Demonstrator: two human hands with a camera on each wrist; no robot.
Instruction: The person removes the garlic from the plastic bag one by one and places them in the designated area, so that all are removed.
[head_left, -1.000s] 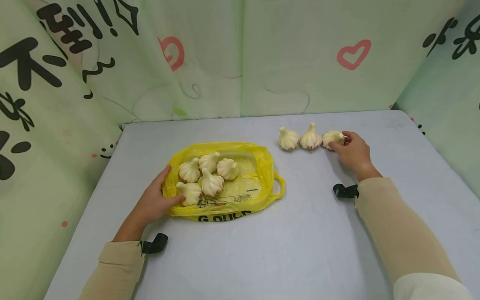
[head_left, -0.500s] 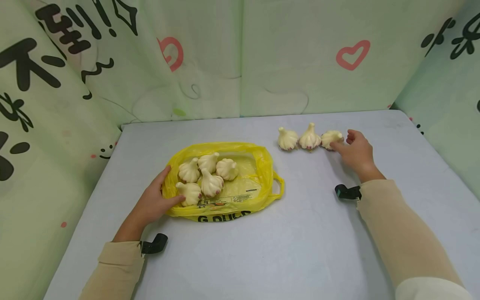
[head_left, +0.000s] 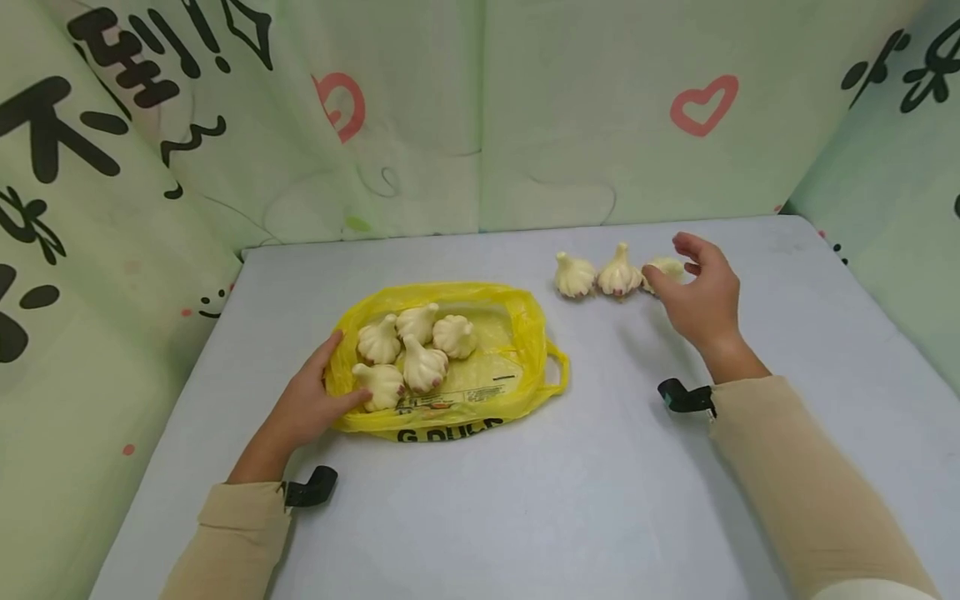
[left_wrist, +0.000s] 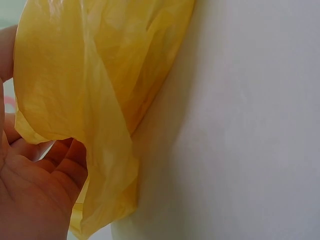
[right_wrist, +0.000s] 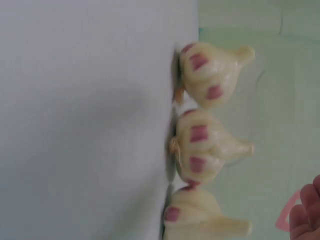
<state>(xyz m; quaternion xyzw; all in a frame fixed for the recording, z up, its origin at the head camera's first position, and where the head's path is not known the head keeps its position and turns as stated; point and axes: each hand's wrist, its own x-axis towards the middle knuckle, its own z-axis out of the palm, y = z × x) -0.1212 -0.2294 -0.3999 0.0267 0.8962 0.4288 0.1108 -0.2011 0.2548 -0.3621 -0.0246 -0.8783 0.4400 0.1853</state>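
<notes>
My left hand (head_left: 303,404) grips the left rim of a yellow plastic bag (head_left: 531,333), thumb over the edge and fingers along the outside. Up close in the left wrist view, fingers curl behind the bag's thin wall (left_wrist: 100,75). Several garlic bulbs (head_left: 424,365) sit inside, grouped at the left of the opened bag. To the right, three more bulbs stand in a row: a left one (head_left: 575,276), a middle one (head_left: 619,272) and a right one (head_left: 669,267). My right hand (head_left: 703,298), fingers spread and holding nothing, hovers by the right bulb and partly hides it.
A pale cloth-covered table (head_left: 525,517) lies under everything. Behind it hangs a green printed curtain (head_left: 577,108), with more curtain along both sides. The bag's loop handle (head_left: 558,372) sticks out toward the right. Black cameras sit at both wrists.
My right hand has let go of the right garlic bulb and risen off it, its fingers opening. The bulbs and the left hand with the bag have stayed in place.
</notes>
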